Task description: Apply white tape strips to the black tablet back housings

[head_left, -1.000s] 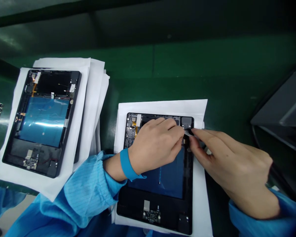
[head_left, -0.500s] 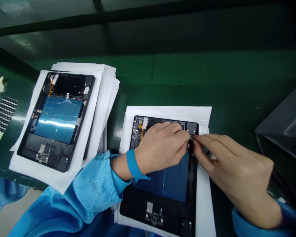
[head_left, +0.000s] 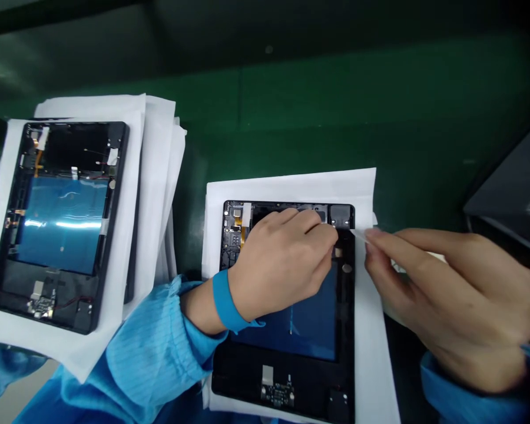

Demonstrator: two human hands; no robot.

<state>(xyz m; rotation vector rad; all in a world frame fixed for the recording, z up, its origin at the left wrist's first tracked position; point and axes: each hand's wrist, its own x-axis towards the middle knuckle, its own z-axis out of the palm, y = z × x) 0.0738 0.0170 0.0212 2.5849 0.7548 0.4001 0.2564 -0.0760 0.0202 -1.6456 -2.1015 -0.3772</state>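
Right hand (head_left: 450, 294): pinched on strip (head_left: 359, 235) | left hand (head_left: 285, 265): curled over tablet (head_left: 242, 371), hold unclear | strip: likely light, flimsy; grip end

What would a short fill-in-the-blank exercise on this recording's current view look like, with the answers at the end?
The blue wristband is worn on the ____ wrist.
The small pale strip is pinched in the fingertips of the ____ hand.
The open device beneath the left hand lies on sheets coloured ____.
The other open device lies toward the ____ side of the picture.

Missing words: left; right; white; left.
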